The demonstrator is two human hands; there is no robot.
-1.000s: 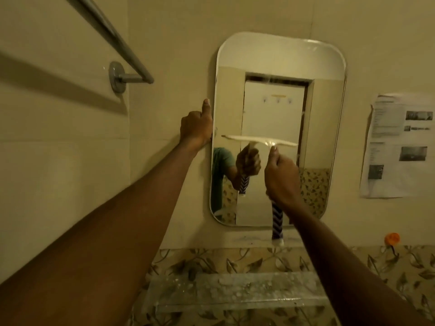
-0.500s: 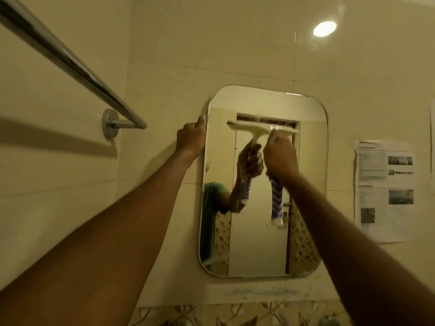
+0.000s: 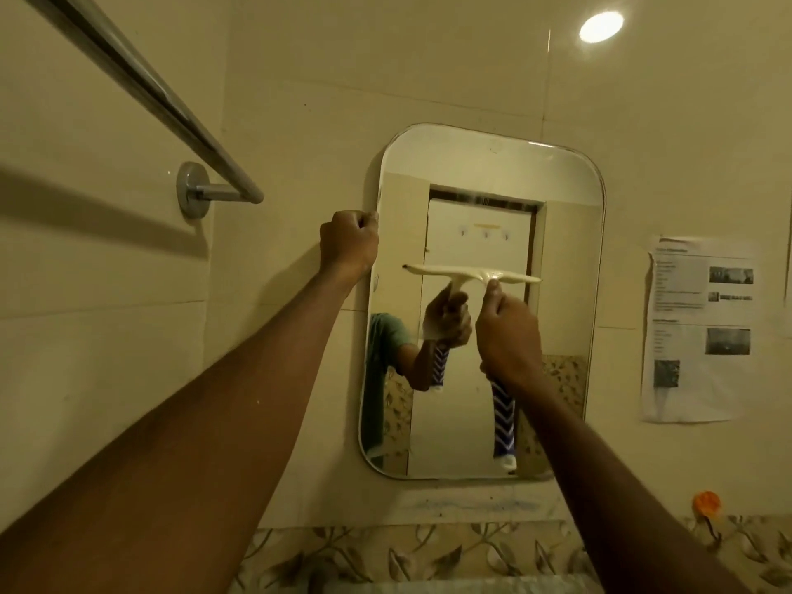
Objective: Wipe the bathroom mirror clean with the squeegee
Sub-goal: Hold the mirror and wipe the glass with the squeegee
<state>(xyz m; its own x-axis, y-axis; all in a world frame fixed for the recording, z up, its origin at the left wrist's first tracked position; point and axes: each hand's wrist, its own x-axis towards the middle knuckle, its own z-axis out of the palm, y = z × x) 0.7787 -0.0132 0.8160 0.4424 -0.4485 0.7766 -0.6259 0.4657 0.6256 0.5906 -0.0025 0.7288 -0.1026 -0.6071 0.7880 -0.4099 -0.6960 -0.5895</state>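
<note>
Squeegee [image 3: 471, 274] blade now flat on mirror [image 3: 565, 250] at approx mid-height; half a sec ago it sat near the top, so a downward stroke is underway and the upper glass is prob done, lower half left. Right hand [image 3: 508, 336] fingers wrapped tight round the handle. Left hand [image 3: 349, 244] fisted at mirror's left edge, unchanged, bracing it. Towel rail [image 3: 141, 85] well apart.

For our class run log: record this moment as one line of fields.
left hand: steadying mirror edge | right hand: gripping squeegee | blade: level, mid-mirror | stage: wiping
</note>
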